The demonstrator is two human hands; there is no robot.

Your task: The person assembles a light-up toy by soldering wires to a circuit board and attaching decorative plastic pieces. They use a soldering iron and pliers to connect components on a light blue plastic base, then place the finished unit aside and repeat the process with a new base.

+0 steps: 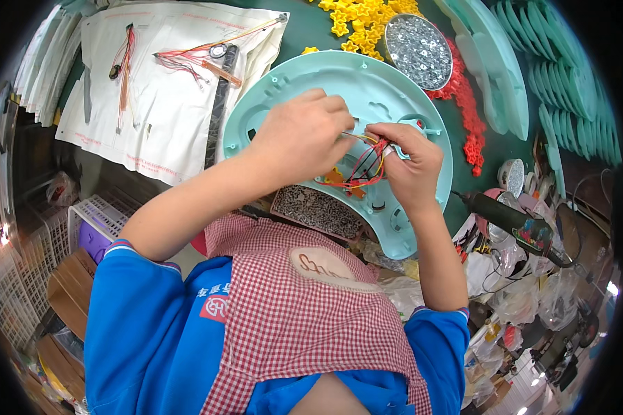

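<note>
A turquoise curved plastic shell (311, 72) lies on the green table in front of me, with molded posts and cutouts inside. Over it, a bundle of red, yellow and black wires (368, 164) hangs between my two hands. My right hand (414, 162) is closed in a pinch around the wires near their upper end. Fingers curled, my left hand (306, 135) pinches a thin wire end just left of the right fingertips; its exact grip is partly hidden. Yellow and orange pieces (355, 191) sit in the shell beneath the wires.
A round tin of small screws (419, 52) stands behind the shell, near yellow star pieces (353, 21) and red pieces (473, 138). More wire sets (187, 55) lie on white bags at left. A black power screwdriver (502, 216) is at right, below stacked turquoise parts (567, 83).
</note>
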